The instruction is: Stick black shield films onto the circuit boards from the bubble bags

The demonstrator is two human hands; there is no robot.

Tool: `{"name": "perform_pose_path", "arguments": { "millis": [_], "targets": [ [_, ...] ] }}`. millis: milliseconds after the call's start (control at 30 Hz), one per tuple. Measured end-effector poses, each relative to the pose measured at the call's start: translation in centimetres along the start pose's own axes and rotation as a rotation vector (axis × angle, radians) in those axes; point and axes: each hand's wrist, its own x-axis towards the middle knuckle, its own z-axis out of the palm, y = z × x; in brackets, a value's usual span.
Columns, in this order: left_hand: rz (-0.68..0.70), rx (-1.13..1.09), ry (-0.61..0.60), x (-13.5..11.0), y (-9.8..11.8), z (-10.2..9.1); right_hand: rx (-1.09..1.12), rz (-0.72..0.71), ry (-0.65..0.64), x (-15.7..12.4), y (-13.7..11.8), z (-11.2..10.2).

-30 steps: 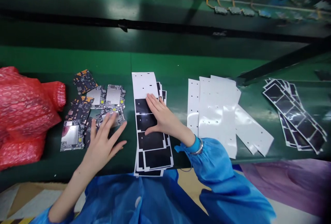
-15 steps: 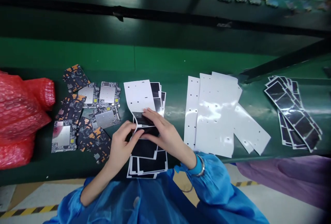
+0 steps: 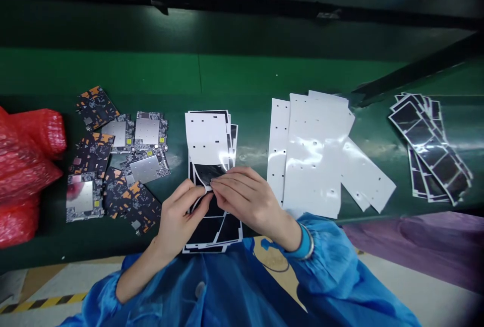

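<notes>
On the tabletop [image 3: 253, 150], from left to right, lie a wrapped bundle [image 3: 22, 166], a cluster of overlapping circuit boards [image 3: 141, 169], a stack of sheets [image 3: 206, 229], a spread of backing sheets [image 3: 312, 166] and a second sheet pile [image 3: 427, 138]. The left hand [image 3: 183, 216] and right hand [image 3: 253, 203] are over the stack; a bar [image 3: 234, 2] runs across behind them all.

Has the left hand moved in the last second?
Yes. Judged against the circuit boards, the left hand has moved right, from over them to the sheet stack.
</notes>
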Motion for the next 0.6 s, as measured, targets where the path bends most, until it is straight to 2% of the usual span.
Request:
{"name": "perform_pose_path", "arguments": {
  "millis": [100, 167, 233, 300, 333, 367, 433, 467, 500, 533, 600],
  "targets": [
    [-0.082, -0.036, -0.006, -0.8, -0.6, 0.2, 0.097, 0.146, 0.077, -0.5, 0.4, -0.4],
    [-0.158, -0.033, 0.017, -1.5, -1.5, 0.4, 0.241, 0.388, 0.17, -1.1, 1.1, -1.0],
    [-0.166, 0.099, 0.054, -2.2, -2.3, 0.5, 0.344, 0.663, 0.353, -1.7, 1.7, -1.6],
    [-0.12, 0.327, 0.058, -2.4, -2.7, 0.7, 0.362, 0.804, 0.561, -1.9, 1.3, -1.7],
    [-0.09, 0.437, 0.058, -2.4, -2.7, 0.7, 0.368, 0.788, 0.601, -1.9, 0.8, -1.5],
    [-0.06, 0.516, 0.061, -2.3, -2.5, 0.7, 0.39, 0.72, 0.574, -1.8, 0.0, -1.2],
    [-0.002, 0.564, 0.065, -2.1, -1.8, 0.4, 0.498, 0.508, 0.381, -1.4, -1.6, -0.3],
    [0.019, 0.531, 0.059, -2.1, -1.5, 0.1, 0.574, 0.415, 0.28, -1.3, -2.3, 0.1],
    [0.021, 0.459, 0.04, -2.1, -1.2, -0.2, 0.643, 0.366, 0.231, -1.2, -2.7, 0.5],
    [0.009, 0.38, 0.01, -2.2, -0.9, -0.6, 0.694, 0.377, 0.241, -1.2, -2.9, 0.7],
    [-0.049, 0.244, -0.049, -2.6, -0.5, -1.5, 0.755, 0.521, 0.34, -1.4, -2.5, 1.1]
  ]
}}
